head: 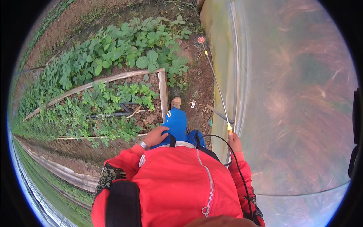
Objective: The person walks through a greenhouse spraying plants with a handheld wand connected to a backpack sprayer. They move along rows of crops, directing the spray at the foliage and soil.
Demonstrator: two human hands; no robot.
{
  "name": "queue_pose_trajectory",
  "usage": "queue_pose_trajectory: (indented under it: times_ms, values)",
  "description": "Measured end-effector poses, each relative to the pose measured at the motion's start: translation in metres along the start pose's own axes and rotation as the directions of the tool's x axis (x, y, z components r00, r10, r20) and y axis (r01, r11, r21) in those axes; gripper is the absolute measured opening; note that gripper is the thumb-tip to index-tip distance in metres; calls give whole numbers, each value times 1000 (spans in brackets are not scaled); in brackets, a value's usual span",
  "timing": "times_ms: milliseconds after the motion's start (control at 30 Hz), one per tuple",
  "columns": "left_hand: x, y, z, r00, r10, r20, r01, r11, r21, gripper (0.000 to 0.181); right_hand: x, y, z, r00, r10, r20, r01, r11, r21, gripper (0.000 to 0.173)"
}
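My right hand (235, 142) grips the yellow handle of a spray wand (217, 80). The thin metal lance runs forward along the plastic sheeting, ending in a round red nozzle head (201, 39) over bare soil. A black hose (241, 173) runs from around the handle back along my right sleeve. Nothing shows in my left hand (156, 137), which is at my blue trousers (175, 122), beside a hanging black strap (172, 140); its palm is hidden.
Translucent plastic sheeting (295, 99) forms a wall on my right. To the left, wooden boards (162, 93) frame a bed of leafy plants (113, 93). Taller broad-leaved plants (147, 37) grow beyond. A rod (217, 113) juts out near the sheeting's base. A white scrap (193, 103) lies on the soil path.
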State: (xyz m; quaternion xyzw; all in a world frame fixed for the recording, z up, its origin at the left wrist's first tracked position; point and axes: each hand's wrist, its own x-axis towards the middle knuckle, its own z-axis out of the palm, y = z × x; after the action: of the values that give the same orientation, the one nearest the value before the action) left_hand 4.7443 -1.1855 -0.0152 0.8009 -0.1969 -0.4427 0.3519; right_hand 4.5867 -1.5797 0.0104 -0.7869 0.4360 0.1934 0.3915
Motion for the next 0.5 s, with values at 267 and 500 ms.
queue_pose_trajectory:
  times_ms: [267,500]
  values:
    - [-17,42,-64,998,-57,-17,56,998,-22,32,103,-111,-11,998,-4,64,-4,992,129,38]
    - [-24,72,-99,983,-171,-63,169,985,-39,32,136,-155,12,964,110,241,-182,937,299,37]
